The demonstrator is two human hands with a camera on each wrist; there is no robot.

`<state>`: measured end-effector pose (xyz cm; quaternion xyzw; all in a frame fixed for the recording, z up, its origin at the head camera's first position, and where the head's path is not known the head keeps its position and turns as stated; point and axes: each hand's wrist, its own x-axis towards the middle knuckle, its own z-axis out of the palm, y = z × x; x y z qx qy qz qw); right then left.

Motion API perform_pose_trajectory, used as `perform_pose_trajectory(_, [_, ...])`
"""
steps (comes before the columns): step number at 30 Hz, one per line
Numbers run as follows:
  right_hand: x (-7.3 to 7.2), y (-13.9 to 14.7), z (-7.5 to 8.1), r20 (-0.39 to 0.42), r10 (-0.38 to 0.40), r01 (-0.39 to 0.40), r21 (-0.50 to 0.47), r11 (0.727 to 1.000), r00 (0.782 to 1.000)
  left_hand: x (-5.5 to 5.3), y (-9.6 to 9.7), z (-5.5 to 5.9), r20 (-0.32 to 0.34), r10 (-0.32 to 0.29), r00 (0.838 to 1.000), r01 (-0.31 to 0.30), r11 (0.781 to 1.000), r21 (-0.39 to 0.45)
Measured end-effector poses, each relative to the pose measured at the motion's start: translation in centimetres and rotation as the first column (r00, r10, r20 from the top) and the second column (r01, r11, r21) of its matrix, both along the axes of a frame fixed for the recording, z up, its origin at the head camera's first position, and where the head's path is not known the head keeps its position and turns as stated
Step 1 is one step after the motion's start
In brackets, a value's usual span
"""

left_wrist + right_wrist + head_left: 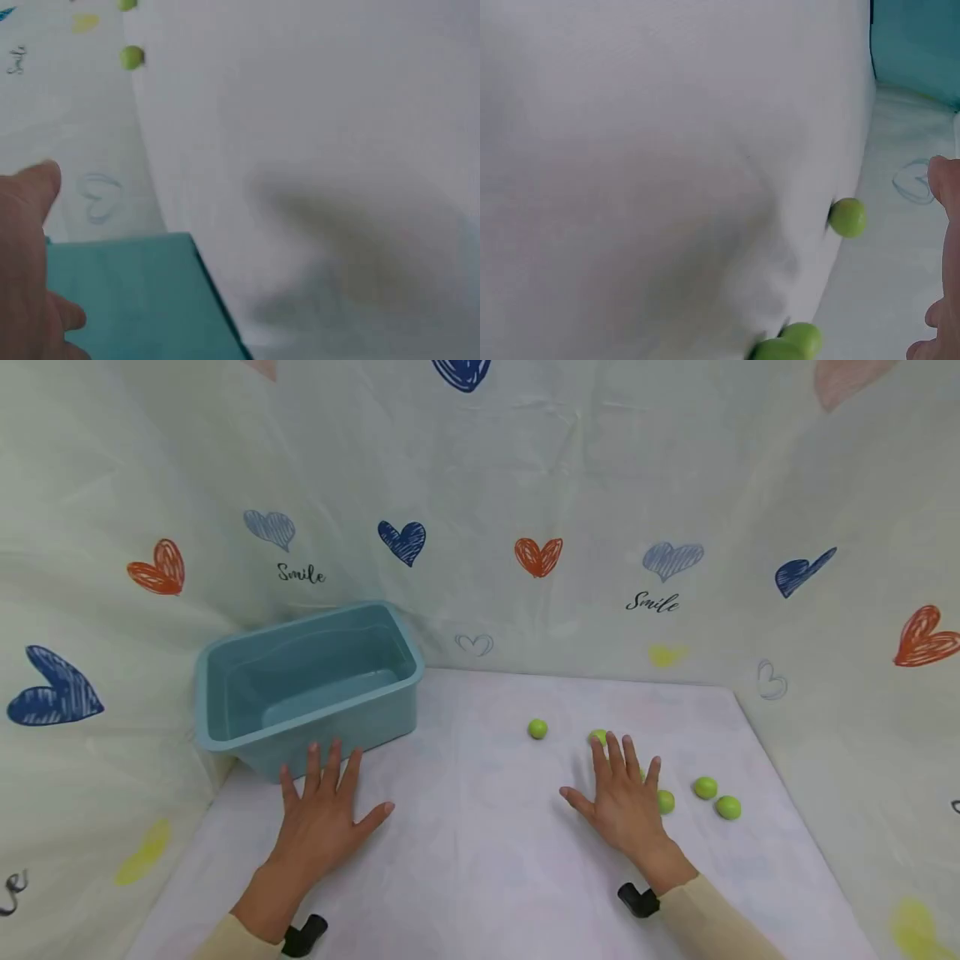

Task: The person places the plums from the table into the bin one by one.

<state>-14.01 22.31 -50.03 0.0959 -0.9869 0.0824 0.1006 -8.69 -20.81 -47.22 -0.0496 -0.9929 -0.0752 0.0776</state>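
My left hand [321,818] is held palm down with its fingers spread, in front of a blue-green rectangular tub [341,714]. In the head view its fingertips overlap the tub's near wall. On the right, my other hand [621,797] is also spread palm down and holds nothing. Several small, round, bright green fruits lie about it: one [597,737] at the fingertips, another [665,802] beside the palm, part hidden by the hand. Farther left lies a single green fruit [537,728]. The right wrist view shows a green fruit [847,217] and the right thumb's side.
Two more green fruits [728,807] [705,787] lie toward the table's right edge. A white cloth covers the table [480,827]. Behind and at the sides hangs a pale sheet [480,468] printed with hearts and "Smile". The tub stands at the back left against this sheet.
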Motion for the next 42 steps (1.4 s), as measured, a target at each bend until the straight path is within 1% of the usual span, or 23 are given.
perform_pose_trajectory(2, [-0.3,-0.9,0.4,0.001,0.021,-0.021,-0.015,1.0,1.0,1.3,0.1,1.3,-0.007,0.01,1.0,-0.01,1.0,0.005])
perform_pose_trajectory(3, [-0.6,-1.5,0.8,0.003,0.036,-0.036,-0.02,0.999,0.999,1.9,0.1,2.2,-0.016,0.02,1.0,-0.02,1.0,0.01])
perform_pose_trajectory(5, [-1.5,-3.0,1.9,0.019,0.073,-0.072,-0.018,0.997,0.997,2.7,-0.6,4.0,-0.067,0.047,0.997,-0.046,0.999,0.021])
perform_pose_trajectory(6, [-2.1,-4.0,2.5,0.025,0.092,-0.092,-0.01,0.996,0.995,2.9,-1.2,4.9,-0.1,0.067,0.993,-0.065,0.997,0.031])
perform_pose_trajectory(7, [-2.7,-5.0,3.2,0.027,0.112,-0.112,0.004,0.994,0.993,2.9,-2.0,5.8,-0.116,0.093,0.989,-0.089,0.995,0.044])
perform_pose_trajectory(9, [-4.1,-7.2,4.5,0.04,0.152,-0.153,0.025,0.988,0.988,2.5,-4.0,7.2,-0.167,0.15,0.974,-0.142,0.988,0.06])
perform_pose_trajectory(11, [-5.6,-9.5,5.8,0.048,0.194,-0.196,0.04,0.98,0.98,1.8,-6.2,8.1,-0.191,0.202,0.961,-0.189,0.978,0.084])
perform_pose_trajectory(12, [-6.2,-10.7,6.2,0.049,0.216,-0.218,0.046,0.975,0.975,1.4,-7.3,8.4,-0.201,0.217,0.955,-0.203,0.975,0.089])
perform_pose_trajectory(13, [-6.9,-11.9,6.6,0.06,0.234,-0.237,0.049,0.97,0.97,0.9,-8.3,8.4,-0.201,0.226,0.953,-0.211,0.973,0.095])
perform_pose_trajectory(14, [-7.6,-13.1,6.9,0.069,0.255,-0.259,0.051,0.965,0.964,0.4,-9.1,8.3,-0.215,0.229,0.949,-0.212,0.972,0.1])
perform_pose_trajectory(17, [-9.2,-16.3,7.2,0.082,0.316,-0.321,0.057,0.945,0.945,-1.0,-11.0,7.7,-0.194,0.229,0.954,-0.207,0.97,0.124])
perform_pose_trajectory(18, [-9.6,-17.2,7.3,0.085,0.333,-0.338,0.056,0.94,0.939,-1.4,-11.3,7.4,-0.169,0.229,0.959,-0.208,0.969,0.134])
perform_pose_trajectory(21, [-10.5,-19.5,7.6,0.081,0.365,-0.372,0.085,0.924,0.927,-2.3,-12.0,6.9,-0.068,0.236,0.969,-0.22,0.958,0.185])
perform_pose_trajectory(23, [-10.9,-20.7,8.0,0.092,0.374,-0.382,0.1,0.919,0.923,-2.9,-12.2,6.7,-0.009,0.238,0.971,-0.23,0.948,0.221])
perform_pose_trajectory(26, [-11.2,-21.9,8.6,0.124,0.385,-0.398,0.111,0.91,0.914,-3.4,-12.1,6.8,0.044,0.238,0.97,-0.241,0.935,0.261])
perform_pose_trajectory(28, [-11.3,-22.3,8.6,0.152,0.388,-0.403,0.08,0.912,0.909,-3.7,-11.8,6.8,0.067,0.239,0.969,-0.248,0.931,0.269])
perform_pose_trajectory(30, [-11.3,-22.2,8.4,0.162,0.384,-0.396,0.049,0.917,0.909,-4.0,-11.2,6.8,0.076,0.231,0.97,-0.243,0.932,0.268])
perform_pose_trajectory(33, [-11.3,-21.4,7.8,0.139,0.367,-0.37,-0.01,0.929,0.92,-4.4,-10.1,6.8,0.069,0.208,0.976,-0.219,0.942,0.255])
perform_pose_trajectory(36, [-11.0,-20.3,7.4,0.098,0.355,-0.351,-0.055,0.935,0.93,-4.7,-9.1,6.7,0.047,0.183,0.982,-0.189,0.951,0.244])
perform_pose_trajectory(38, [-10.7,-19.6,7.2,0.083,0.349,-0.343,-0.075,0.936,0.934,-4.7,-8.5,6.7,0.032,0.168,0.985,-0.171,0.955,0.242])
perform_pose_trajectory(42, [-9.7,-18.3,6.7,0.054,0.33,-0.323,-0.101,0.941,0.943,-4.7,-7.6,6.5,0.017,0.16,0.987,-0.159,0.958,0.239])
